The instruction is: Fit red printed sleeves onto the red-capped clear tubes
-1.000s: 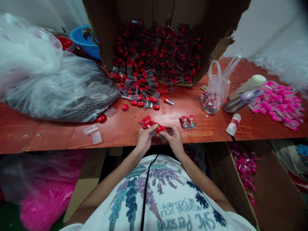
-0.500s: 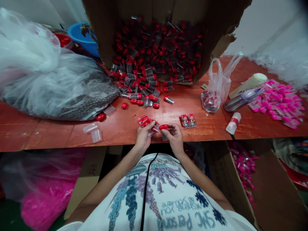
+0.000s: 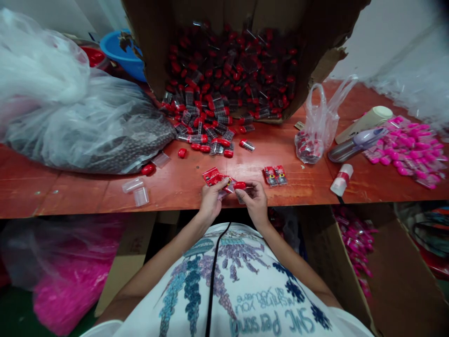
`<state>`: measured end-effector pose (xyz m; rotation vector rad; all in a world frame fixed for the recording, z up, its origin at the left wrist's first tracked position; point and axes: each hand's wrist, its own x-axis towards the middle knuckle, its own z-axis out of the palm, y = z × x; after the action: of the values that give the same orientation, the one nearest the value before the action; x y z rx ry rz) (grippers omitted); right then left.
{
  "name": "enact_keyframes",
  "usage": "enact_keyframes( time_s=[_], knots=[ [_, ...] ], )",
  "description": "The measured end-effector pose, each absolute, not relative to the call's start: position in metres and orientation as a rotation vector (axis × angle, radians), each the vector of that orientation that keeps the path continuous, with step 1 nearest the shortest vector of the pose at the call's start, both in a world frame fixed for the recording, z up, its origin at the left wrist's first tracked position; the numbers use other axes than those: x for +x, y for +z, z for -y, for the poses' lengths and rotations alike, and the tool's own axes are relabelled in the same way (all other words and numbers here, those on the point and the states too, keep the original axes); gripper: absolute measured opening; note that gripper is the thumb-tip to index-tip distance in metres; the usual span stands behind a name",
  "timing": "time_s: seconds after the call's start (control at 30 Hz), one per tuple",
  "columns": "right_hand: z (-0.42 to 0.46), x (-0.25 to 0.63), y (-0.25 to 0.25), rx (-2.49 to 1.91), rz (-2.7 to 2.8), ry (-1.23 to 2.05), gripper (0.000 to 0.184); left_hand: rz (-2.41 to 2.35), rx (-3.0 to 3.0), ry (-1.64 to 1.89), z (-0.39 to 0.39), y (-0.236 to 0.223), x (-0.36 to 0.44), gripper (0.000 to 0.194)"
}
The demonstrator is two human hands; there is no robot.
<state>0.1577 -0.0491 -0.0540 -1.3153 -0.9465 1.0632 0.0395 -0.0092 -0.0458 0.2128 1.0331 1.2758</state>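
Observation:
Close to the table's front edge, my left hand (image 3: 211,197) is closed on a red printed packet (image 3: 213,177) with a clear lower part. Just beside it, my right hand (image 3: 255,199) pinches a small clear container with a red cap (image 3: 240,185); its lower part is mostly hidden by my fingers. The cap lies against or very near the packet's right end; I cannot tell whether they touch. To the right of my hands, two red printed packets (image 3: 275,175) lie side by side. Beyond my hands is a heap of red-capped clear containers (image 3: 213,135).
A tipped cardboard box (image 3: 154,79) holds many red-capped containers. A large plastic bag (image 3: 87,126) of dark pieces stands left, near clear empty containers (image 3: 141,196). To the right are a small plastic bag (image 3: 315,126), a bottle (image 3: 356,145), a white roll (image 3: 341,180) and pink-capped pieces (image 3: 410,150).
The red-capped container was close against the packet, then my right hand drew it slightly apart to the right. Now the two are nearer again. My left hand keeps hold of the packet.

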Motion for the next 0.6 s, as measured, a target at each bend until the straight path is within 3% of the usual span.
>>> enact_keyframes(
  time_s=[0.37, 0.6],
  knots=[
    [0.0477, 0.1632, -0.0561, -1.258, 0.904, 1.251, 0.032, -0.966, 0.445, 1.286, 0.0148, -0.0405, 0.0423, 0.022],
    [0.0462, 0.162, -0.0624, -1.243, 0.879, 1.201, 0.037, -0.994, 0.572, 1.227, 0.0155, -0.0412, 0.0422, 0.027]
  ],
)
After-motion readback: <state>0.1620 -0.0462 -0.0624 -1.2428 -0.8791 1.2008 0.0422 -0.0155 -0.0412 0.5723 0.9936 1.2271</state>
